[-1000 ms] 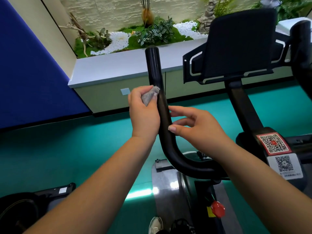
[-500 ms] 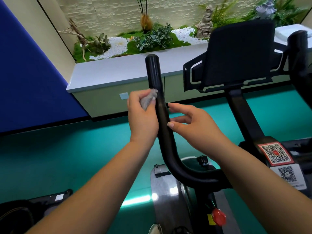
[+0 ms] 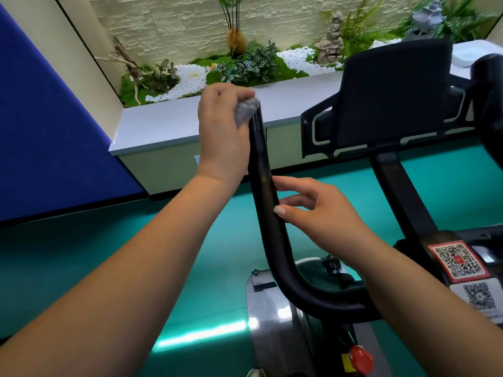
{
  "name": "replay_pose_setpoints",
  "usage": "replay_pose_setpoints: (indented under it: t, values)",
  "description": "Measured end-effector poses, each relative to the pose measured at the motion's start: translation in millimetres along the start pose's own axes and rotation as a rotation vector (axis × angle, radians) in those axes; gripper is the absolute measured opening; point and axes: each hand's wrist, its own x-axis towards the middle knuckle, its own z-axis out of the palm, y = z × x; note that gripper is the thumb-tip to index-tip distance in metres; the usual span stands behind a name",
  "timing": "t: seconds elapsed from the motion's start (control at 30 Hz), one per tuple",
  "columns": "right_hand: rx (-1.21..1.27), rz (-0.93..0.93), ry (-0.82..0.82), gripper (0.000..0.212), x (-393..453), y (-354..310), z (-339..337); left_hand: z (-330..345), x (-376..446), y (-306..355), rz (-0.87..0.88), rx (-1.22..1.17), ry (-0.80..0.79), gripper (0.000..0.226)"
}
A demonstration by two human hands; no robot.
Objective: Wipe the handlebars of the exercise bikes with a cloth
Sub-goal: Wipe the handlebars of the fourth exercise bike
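A black curved handlebar point(image 3: 268, 202) of an exercise bike rises in the middle of the head view. My left hand point(image 3: 221, 131) grips a small grey cloth point(image 3: 245, 111) and presses it over the top end of the bar, hiding the tip. Lower down, my right hand point(image 3: 315, 210) rests its fingertips and thumb against the right side of the bar, fingers spread, holding nothing. The second handlebar point(image 3: 488, 104) shows at the right edge.
The bike's black console holder point(image 3: 386, 102) stands to the right on a stem with QR stickers point(image 3: 457, 261). A red knob point(image 3: 360, 360) sits low on the frame. A grey ledge point(image 3: 163, 126) with a planter lies behind. Teal floor point(image 3: 81, 254) spreads to the left.
My left hand has slid the cloth up the handlebar from its middle to its top end. My right hand has stayed against the bar's lower part.
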Motion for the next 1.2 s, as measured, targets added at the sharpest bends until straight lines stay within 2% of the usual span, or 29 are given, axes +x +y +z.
replay_pose_setpoints:
  t: [0.1, 0.23, 0.4, 0.57, 0.67, 0.77, 0.87, 0.93, 1.1, 1.2]
  values:
    - [-0.03, -0.02, -0.002, 0.043, 0.4, 0.9, 0.3, -7.6, -19.9, -6.2, 0.146, 0.085, -0.078, 0.02]
    - [-0.044, -0.029, 0.0, 0.044, 1.9, 2.0, 1.2, -16.9, -43.0, -10.8, 0.252, 0.111, -0.193, 0.019]
    - [-0.04, -0.028, -0.003, 0.044, 1.1, 2.7, 0.7, -9.1, 0.6, 1.3, 0.252, 0.1, -0.111, 0.021]
    - [-0.043, -0.039, -0.002, 0.044, 1.8, 4.2, 1.0, -1.1, -14.8, -5.2, 0.43, 0.268, -0.194, 0.015]
    - [-0.036, -0.047, 0.001, 0.044, 1.9, 5.2, 1.2, -7.2, -42.7, -5.0, 0.455, 0.267, -0.258, 0.014]
    - [-0.036, -0.046, -0.002, 0.044, 2.1, 6.1, 1.1, -10.2, -26.9, -1.2, 0.496, 0.291, -0.29, 0.015]
    - [-0.035, -0.043, -0.008, 0.043, 2.3, 6.2, 0.8, -8.7, 10.0, -2.4, 0.467, 0.341, -0.172, 0.017]
    - [-0.042, -0.043, -0.011, 0.043, 2.1, 6.0, 0.8, -9.1, 15.6, -5.8, 0.423, 0.347, -0.149, 0.018]
    - [-0.04, -0.052, -0.004, 0.044, 2.6, 7.0, 1.5, -13.5, -36.2, -3.8, 0.4, 0.28, -0.274, 0.017]
    - [-0.034, -0.051, 0.005, 0.043, 2.0, 8.4, 0.9, -24.1, -46.1, 5.7, 0.286, 0.194, -0.348, 0.021]
